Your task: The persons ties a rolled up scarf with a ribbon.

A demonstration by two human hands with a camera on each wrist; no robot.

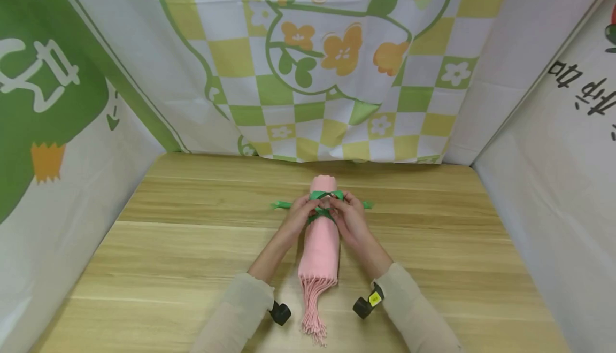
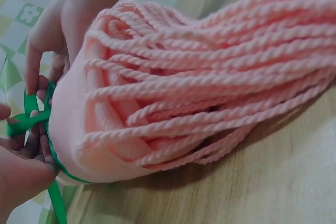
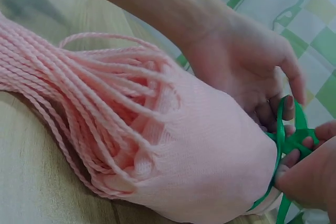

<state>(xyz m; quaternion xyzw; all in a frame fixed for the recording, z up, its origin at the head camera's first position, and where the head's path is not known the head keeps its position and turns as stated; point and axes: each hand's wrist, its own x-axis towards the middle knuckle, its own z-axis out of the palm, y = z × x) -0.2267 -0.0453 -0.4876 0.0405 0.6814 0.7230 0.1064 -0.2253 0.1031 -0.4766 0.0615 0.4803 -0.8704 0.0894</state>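
Observation:
A rolled pink scarf (image 1: 321, 248) lies lengthwise on the wooden table, its twisted fringe (image 2: 210, 93) toward the person. Around its upper part runs a green ribbon (image 1: 321, 215), looped on top, with loose ends sticking out to both sides. My left hand (image 1: 299, 215) pinches the ribbon from the left of the roll. From the right, my right hand (image 1: 352, 218) pinches ribbon too, its fingertips close to the left ones. In the right wrist view, ribbon loops (image 3: 294, 135) stand up between the fingers of both hands. Part of the crossing is hidden behind the fingers.
The wooden table (image 1: 192, 256) stretches out on both sides of the scarf. A patterned cloth (image 1: 337, 107) hangs at its back edge, with printed white panels left and right. Small black cameras (image 1: 280, 313) sit at both wrists.

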